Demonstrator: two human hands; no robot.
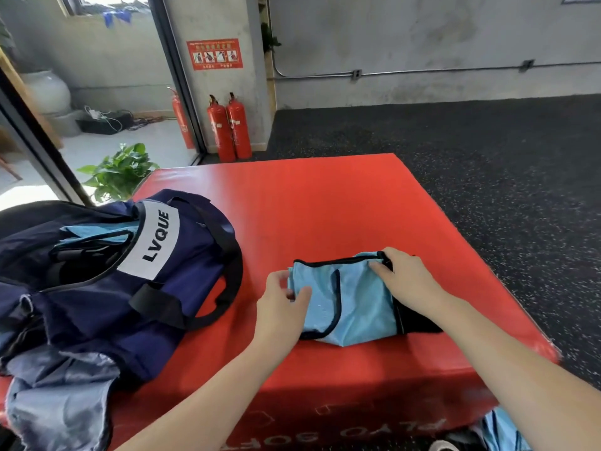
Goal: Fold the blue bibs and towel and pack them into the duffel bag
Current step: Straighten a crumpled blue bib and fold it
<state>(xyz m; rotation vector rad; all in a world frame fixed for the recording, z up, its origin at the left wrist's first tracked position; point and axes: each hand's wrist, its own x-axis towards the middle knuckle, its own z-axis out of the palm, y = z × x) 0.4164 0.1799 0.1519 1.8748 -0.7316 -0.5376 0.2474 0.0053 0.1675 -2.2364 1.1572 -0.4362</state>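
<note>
A: Risk check first. bib (354,301) is folded small, sits near the front right corner of the red plyo box (325,203). left hand (279,307) pinches the bib's left edge, fingers curled on the cloth. right hand (406,281) has fingers curled over the far right corner at the black trim

B: failure mode?

A: Mesh looks slippery. If either grip lets go during the lift, my guess is the fold springs open and it goes in as a wad. Also near the front edge, so a careless drag could tip it off the box

B: bag?

A: duffel bag (140,275) lies along the left edge, well apart from the bib. Top is open, light blue fabric (94,234) shows inside, likely bibs already packed. Opening is slack and a strap (227,255) loops across that side, could snag the bundle on the way in

B: what's left?

A: grey-blue cloth (61,398) heaped at the front left corner, touching the bag, maybe the towel, can't confirm. More light blue cloth (500,428) below the box's front right corner
</note>
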